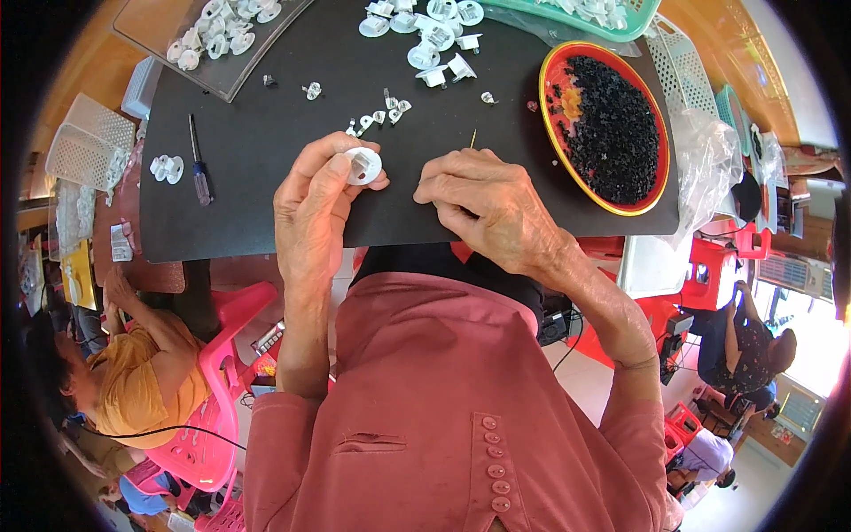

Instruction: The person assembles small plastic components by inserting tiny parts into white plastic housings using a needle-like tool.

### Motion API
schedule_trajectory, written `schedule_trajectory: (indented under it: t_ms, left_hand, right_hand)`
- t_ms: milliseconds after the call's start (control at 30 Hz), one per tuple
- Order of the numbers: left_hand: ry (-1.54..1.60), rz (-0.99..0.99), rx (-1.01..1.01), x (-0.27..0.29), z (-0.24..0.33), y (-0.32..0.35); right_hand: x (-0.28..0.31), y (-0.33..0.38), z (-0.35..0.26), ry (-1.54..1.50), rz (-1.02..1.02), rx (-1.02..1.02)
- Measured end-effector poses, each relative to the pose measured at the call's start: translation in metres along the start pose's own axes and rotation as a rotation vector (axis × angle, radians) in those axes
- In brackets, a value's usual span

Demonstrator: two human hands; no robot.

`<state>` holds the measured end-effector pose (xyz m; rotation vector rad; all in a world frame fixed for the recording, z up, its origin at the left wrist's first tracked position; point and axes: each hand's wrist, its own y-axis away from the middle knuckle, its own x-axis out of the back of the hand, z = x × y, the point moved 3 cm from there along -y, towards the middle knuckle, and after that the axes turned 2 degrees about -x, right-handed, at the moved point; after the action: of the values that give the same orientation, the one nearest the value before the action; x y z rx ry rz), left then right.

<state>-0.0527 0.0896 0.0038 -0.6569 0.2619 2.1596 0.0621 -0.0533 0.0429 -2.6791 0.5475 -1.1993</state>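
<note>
My left hand (316, 199) pinches a round white plastic part (363, 167) with a raised middle, between thumb and fingers, above the near side of the dark table. To its right my right hand (483, 199) is closed, fingers curled and palm down. Its fingertips are partly hidden, and I cannot make out what they hold. A thin yellowish pointed stick (473, 138) shows just beyond its knuckles; whether the hand grips it is unclear. Several small clear and white pieces (393, 110) lie beyond my left hand. More white round parts (434, 40) are heaped at the far middle.
A red plate with a yellow rim (547, 111), heaped with small black pieces (616, 133), stands at the right. A screwdriver (200, 168) and a white part (167, 168) lie left. Far off are a clear tray (235, 84) and green tray (640, 22). Other people sit nearby.
</note>
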Motion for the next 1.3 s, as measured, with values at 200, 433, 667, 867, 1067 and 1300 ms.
schedule_trajectory:
  t_ms: [200, 433, 667, 867, 1067, 1300]
  left_hand:
    - [0.007, -0.001, 0.040, -0.003, 0.002, -0.001]
    - [0.091, -0.034, 0.107, -0.007, 0.001, 0.000]
    - [0.110, -0.072, 0.164, -0.018, -0.009, 0.008]
    - [0.106, -0.068, 0.160, -0.024, -0.013, 0.011]
    - [0.096, -0.041, 0.145, -0.032, -0.017, 0.016]
    - [0.104, -0.042, 0.130, -0.031, -0.019, 0.012]
  right_hand:
    - [0.002, 0.000, 0.007, -0.090, 0.077, -0.039]
    - [0.001, -0.002, 0.021, -0.586, 0.129, -0.226]
    - [-0.007, 0.004, 0.035, -0.859, 0.179, -0.295]
    - [-0.007, 0.006, 0.036, -0.883, 0.168, -0.256]
    - [-0.009, 0.007, 0.036, -0.894, 0.245, -0.248]
    - [-0.008, 0.007, 0.033, -0.828, 0.273, -0.240]
